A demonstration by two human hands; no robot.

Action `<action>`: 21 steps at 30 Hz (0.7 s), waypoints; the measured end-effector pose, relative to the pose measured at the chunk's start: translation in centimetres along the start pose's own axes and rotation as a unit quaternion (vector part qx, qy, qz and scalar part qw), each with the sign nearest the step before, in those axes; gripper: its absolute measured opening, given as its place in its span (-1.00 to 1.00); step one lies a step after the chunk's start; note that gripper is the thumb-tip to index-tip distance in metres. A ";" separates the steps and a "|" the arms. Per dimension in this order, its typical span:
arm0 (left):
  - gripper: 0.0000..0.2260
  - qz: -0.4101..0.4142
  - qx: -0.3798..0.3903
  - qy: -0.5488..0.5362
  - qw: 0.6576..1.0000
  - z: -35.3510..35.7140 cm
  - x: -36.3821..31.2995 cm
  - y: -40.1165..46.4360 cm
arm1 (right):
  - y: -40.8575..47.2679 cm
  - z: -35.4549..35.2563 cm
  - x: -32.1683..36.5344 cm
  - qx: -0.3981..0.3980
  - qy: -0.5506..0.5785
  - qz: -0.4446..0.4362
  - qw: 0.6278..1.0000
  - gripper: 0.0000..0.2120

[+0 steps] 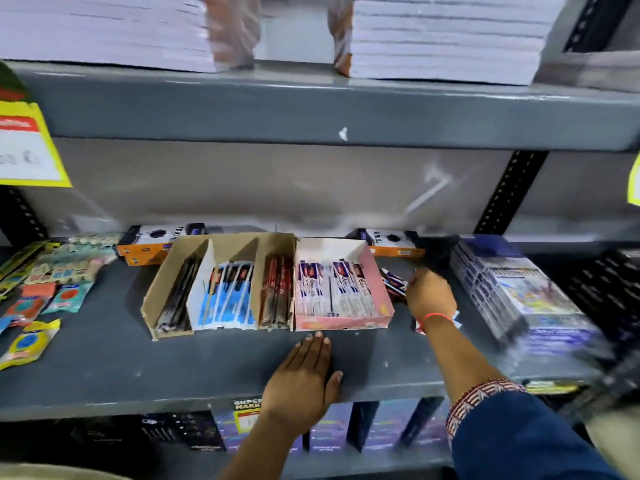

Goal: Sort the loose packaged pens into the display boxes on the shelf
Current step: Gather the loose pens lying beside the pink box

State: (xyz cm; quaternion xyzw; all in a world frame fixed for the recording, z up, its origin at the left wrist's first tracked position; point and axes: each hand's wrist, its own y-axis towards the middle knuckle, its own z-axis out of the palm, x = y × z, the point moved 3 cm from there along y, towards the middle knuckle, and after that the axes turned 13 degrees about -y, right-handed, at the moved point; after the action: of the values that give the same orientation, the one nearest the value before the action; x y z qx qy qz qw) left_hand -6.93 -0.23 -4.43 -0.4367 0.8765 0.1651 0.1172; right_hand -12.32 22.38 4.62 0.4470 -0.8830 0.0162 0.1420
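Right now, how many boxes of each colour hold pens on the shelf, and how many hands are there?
Brown box, with three slots: 1
Pink box: 1
Orange boxes behind: 2
Hands: 2, left hand flat on the shelf, right hand at the loose pens
Total: 4 boxes, 2 hands
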 end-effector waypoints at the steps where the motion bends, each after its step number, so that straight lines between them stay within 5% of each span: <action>1: -0.47 -0.001 0.000 0.009 1.000 0.2 0.1 0.1 | 0.2 0.4 -0.5 0.021 -0.022 -0.001 1.000 -0.68; 8: -0.47 -0.018 0.000 0.041 0.999 0.3 0.2 0.1 | 1.3 2.1 -1.4 0.105 -0.123 -0.005 0.987 -0.64; 21: -0.47 -0.024 0.005 0.031 0.999 0.3 0.2 0.1 | 2.7 2.9 -1.4 0.178 -0.023 -0.003 0.984 -0.72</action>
State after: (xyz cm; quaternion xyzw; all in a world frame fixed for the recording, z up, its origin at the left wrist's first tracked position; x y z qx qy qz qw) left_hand -7.10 -0.17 -4.74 -0.4623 0.8698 0.1436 0.0959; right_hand -14.40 24.63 1.73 0.4676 -0.8680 0.1621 0.0400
